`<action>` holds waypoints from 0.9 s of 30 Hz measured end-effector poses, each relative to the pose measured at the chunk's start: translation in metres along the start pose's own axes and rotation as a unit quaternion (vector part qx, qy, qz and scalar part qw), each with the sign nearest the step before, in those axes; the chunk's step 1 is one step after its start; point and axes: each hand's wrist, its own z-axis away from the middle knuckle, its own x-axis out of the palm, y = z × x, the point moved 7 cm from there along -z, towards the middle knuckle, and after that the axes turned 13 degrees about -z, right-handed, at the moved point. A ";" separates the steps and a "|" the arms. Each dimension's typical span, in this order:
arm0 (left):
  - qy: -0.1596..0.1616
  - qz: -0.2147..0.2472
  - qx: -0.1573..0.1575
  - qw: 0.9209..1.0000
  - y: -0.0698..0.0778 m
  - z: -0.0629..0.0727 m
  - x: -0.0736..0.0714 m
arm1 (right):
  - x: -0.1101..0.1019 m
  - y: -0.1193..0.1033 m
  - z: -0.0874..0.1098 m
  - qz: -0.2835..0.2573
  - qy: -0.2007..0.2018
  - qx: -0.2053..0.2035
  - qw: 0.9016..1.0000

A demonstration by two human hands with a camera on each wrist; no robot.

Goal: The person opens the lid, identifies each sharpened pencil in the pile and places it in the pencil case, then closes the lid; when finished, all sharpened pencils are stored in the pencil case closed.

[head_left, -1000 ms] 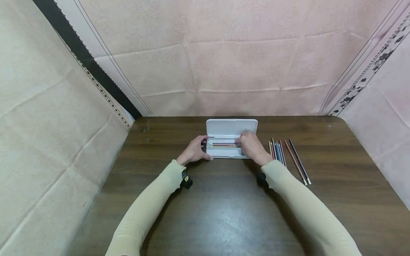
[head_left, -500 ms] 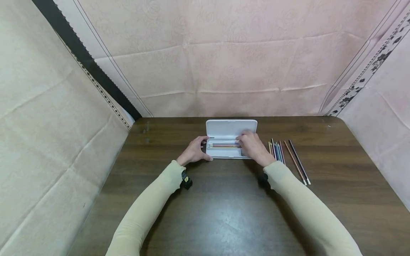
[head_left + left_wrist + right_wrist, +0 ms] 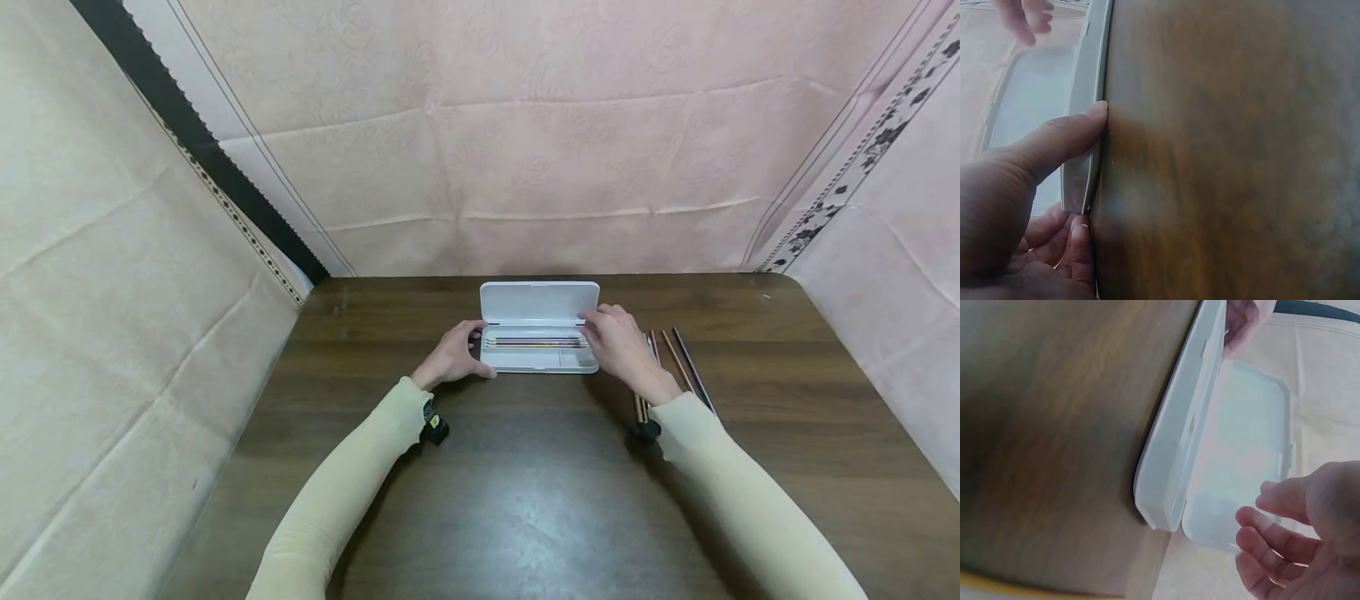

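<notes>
A white pencil case (image 3: 540,302) stands with its lid raised at the far side of the table. Several coloured pencils (image 3: 534,342) lie lengthwise in its back compartment. My left hand (image 3: 453,354) holds the case's left end; in the left wrist view the thumb presses the front wall (image 3: 1085,81) and the other fingers curl round the end. Over the case's right end hovers my right hand (image 3: 621,346), fingers loosely bent with nothing between them, as the right wrist view shows beside the lid (image 3: 1244,450).
To the right of the case, more pencils (image 3: 678,359) lie on the brown wooden table (image 3: 480,475), partly hidden under my right hand and wrist. A yellow pencil (image 3: 1035,589) crosses the lower corner of the right wrist view. Pale patterned cloth (image 3: 540,167) hangs behind the table.
My right hand has drawn back from inside the case toward the right, uncovering the pencils' right ends and the small compartment. The left hand stays on the case's left end.
</notes>
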 end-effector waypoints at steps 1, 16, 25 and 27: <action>-0.001 -0.001 0.000 1.000 0.000 0.000 0.000 | -0.002 0.001 0.003 -0.001 0.003 0.005 1.000; -0.004 -0.001 -0.006 1.000 0.001 0.000 0.001 | -0.045 0.008 0.052 -0.024 0.031 0.055 0.998; 0.000 0.005 -0.004 1.000 0.000 -0.001 0.001 | -0.057 0.016 0.079 -0.024 0.045 0.102 0.993; 0.000 0.005 -0.005 1.000 -0.001 -0.002 0.002 | -0.057 0.020 0.084 -0.028 0.039 0.119 0.992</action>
